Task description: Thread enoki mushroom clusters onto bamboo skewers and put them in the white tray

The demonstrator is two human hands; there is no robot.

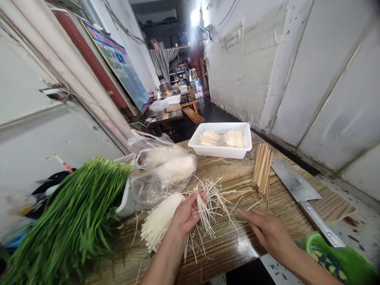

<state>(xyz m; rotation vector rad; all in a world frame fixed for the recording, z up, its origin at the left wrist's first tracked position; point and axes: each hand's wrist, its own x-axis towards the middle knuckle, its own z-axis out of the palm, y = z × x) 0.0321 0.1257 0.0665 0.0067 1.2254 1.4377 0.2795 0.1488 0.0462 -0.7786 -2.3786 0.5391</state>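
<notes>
My left hand [187, 213] is closed around a small bunch of enoki mushrooms [204, 211], whose thin white stems hang down past the fingers. Beside and partly behind that hand lies a thick clump of enoki [162, 219] on the wooden table. Loose enoki strands [215, 190] are scattered around and beyond the bunch. To the right, my right hand [265, 227] hovers low over the wood, its fingers stretched out toward the strands. Nothing shows clearly between those fingers.
A white tray [221, 150] at the back holds skewered enoki. Bamboo skewers [263, 168] and a cleaver [295, 182] lie at right, above a green bin [350, 257]. Plastic bags [178, 168] and green chives [80, 209] fill the left. Farther off, a person [164, 86] sits.
</notes>
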